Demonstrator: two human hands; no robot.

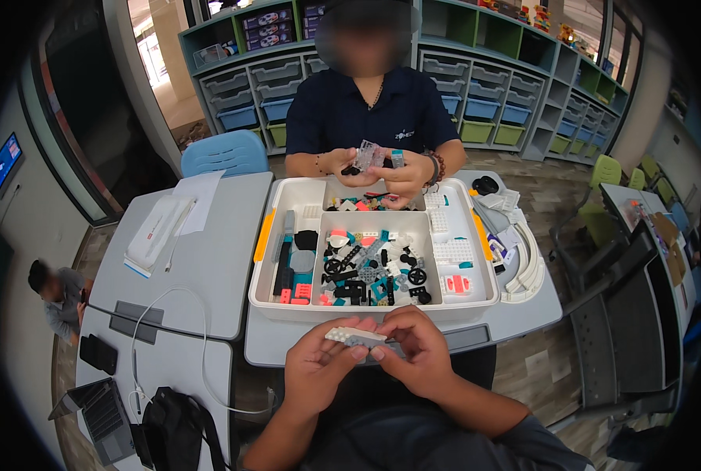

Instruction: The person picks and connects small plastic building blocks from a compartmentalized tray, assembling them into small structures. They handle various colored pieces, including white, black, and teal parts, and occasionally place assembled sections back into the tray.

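At lower centre, the left hand (317, 365) and right hand (415, 348) together pinch a flat grey-and-white brick plate (354, 337). Just above sits a white sorting tray (288, 302) of building parts on the table (209, 259).

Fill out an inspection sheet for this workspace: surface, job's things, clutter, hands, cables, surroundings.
Surface: grey tables pushed together.
Job's things: white sorting tray of mixed building-block parts; pale flat brick piece held over its near edge.
Clutter: white curved parts right of tray; booklet, laptop, black bag on the left.
Hands: left hand and right hand both pinch the brick piece.
Cables: white cable looping across the left table.
Surroundings: person opposite assembling parts; blue chair; bin shelves.
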